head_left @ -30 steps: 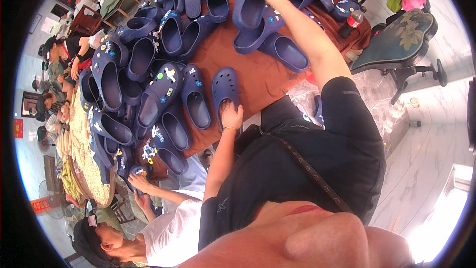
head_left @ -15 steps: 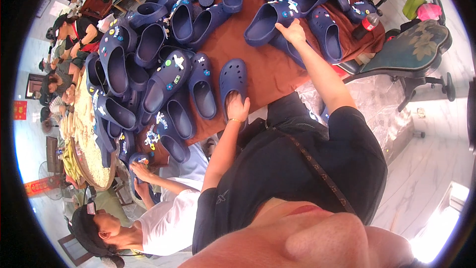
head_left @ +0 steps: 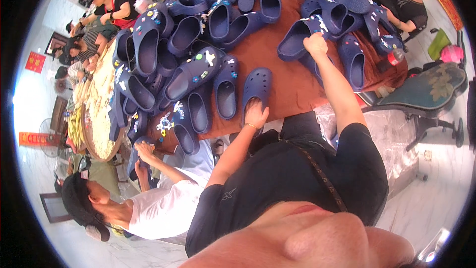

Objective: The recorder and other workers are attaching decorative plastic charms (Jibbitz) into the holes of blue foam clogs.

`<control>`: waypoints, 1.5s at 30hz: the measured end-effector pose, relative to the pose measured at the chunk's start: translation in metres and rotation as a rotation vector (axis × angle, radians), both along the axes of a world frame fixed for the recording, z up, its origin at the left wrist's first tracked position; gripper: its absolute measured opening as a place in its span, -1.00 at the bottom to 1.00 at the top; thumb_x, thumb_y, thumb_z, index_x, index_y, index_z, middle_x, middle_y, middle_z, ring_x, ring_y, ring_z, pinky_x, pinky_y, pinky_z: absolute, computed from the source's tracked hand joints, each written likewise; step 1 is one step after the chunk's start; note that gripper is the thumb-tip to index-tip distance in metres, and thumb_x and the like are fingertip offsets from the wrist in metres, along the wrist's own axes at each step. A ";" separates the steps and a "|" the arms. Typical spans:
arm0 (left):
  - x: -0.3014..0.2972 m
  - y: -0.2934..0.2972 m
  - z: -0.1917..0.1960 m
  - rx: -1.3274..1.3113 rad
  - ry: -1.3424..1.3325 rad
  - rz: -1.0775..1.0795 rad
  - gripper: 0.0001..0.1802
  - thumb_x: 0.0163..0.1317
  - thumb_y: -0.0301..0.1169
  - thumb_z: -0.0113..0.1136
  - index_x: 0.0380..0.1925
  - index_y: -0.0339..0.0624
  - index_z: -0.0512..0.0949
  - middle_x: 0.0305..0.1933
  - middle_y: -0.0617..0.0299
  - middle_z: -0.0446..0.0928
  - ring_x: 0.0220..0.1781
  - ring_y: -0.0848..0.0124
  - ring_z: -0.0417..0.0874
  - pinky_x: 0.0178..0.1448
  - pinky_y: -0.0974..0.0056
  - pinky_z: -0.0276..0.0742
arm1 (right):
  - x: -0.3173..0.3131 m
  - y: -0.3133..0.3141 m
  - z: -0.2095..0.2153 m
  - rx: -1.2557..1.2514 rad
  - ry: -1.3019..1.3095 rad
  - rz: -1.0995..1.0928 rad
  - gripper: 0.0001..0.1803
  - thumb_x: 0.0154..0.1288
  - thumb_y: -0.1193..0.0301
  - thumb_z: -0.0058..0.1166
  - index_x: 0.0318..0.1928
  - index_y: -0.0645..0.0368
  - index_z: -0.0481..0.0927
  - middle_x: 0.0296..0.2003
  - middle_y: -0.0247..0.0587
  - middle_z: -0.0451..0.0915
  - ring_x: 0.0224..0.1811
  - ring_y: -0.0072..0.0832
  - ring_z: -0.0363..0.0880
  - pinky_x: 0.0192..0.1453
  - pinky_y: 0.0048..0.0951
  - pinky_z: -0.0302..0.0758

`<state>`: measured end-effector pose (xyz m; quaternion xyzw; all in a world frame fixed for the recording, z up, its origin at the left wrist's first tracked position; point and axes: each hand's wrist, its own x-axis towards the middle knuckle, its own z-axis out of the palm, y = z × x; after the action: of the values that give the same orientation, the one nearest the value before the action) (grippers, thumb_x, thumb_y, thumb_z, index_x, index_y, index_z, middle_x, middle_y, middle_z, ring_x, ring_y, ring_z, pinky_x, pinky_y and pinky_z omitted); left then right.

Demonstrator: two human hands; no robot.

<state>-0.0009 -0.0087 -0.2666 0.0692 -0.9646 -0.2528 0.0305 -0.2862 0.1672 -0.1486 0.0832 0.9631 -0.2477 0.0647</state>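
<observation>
A plain navy clog (head_left: 258, 80) with holes in its upper lies at the table's near edge, without charms. My left hand (head_left: 257, 115) grips it at the heel opening, with its fingers partly hidden inside. Farther right, my right hand (head_left: 316, 44) is closed at the side of a navy clog with charms (head_left: 293, 42); its fingertips are hidden. Just left of the plain clog lies another decorated clog (head_left: 226, 89). Several more navy clogs with colourful charms are heaped on the left and at the back.
A brown cloth (head_left: 277, 82) covers the table. At its right end stand a cola bottle (head_left: 394, 58) and a chair (head_left: 426, 87). Close on my left a co-worker in white (head_left: 166, 206) handles a clog. Another person (head_left: 406, 7) sits at the far right.
The view has shifted, so the table appears farther right and the far-right person shows more. My right hand has curled from an extended thumb into a closed shape. My left hand stays at the plain clog.
</observation>
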 end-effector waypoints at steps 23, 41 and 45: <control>0.004 -0.001 0.011 0.154 0.055 -0.005 -0.42 0.10 -0.10 -0.09 -0.07 -0.42 0.38 0.14 -0.26 0.26 0.24 -0.08 0.19 0.32 0.01 0.00 | 0.041 -0.200 -0.010 -0.668 -0.308 0.808 -0.36 0.04 0.11 0.16 0.04 0.31 0.42 -0.21 -0.18 0.54 -0.25 -0.47 0.52 -0.27 -0.47 0.49; -0.008 0.002 0.009 0.054 0.090 -0.044 -0.42 0.09 -0.12 -0.07 -0.06 -0.43 0.37 0.12 -0.23 0.28 0.21 -0.08 0.22 0.28 0.01 0.06 | 0.040 -0.177 -0.032 -1.475 -0.663 0.417 -0.57 -0.10 0.20 0.15 -0.16 0.07 0.55 -0.12 -0.18 0.50 -0.02 -0.28 0.38 0.03 0.02 0.21; 0.007 -0.005 -0.003 0.083 0.062 0.043 -0.40 0.10 -0.08 -0.09 -0.06 -0.44 0.37 0.13 -0.26 0.26 0.22 -0.10 0.19 0.30 -0.03 0.01 | -0.007 -0.083 0.002 -1.642 -0.463 0.138 -0.69 0.01 0.23 0.02 -0.22 0.08 0.49 -0.30 -0.24 0.54 -0.27 -0.37 0.52 -0.19 -0.26 0.45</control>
<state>0.0058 -0.0135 -0.2701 0.0832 -0.9501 -0.2939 0.0629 -0.2933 0.0844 -0.1466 -0.0001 0.4438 -0.8391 0.3146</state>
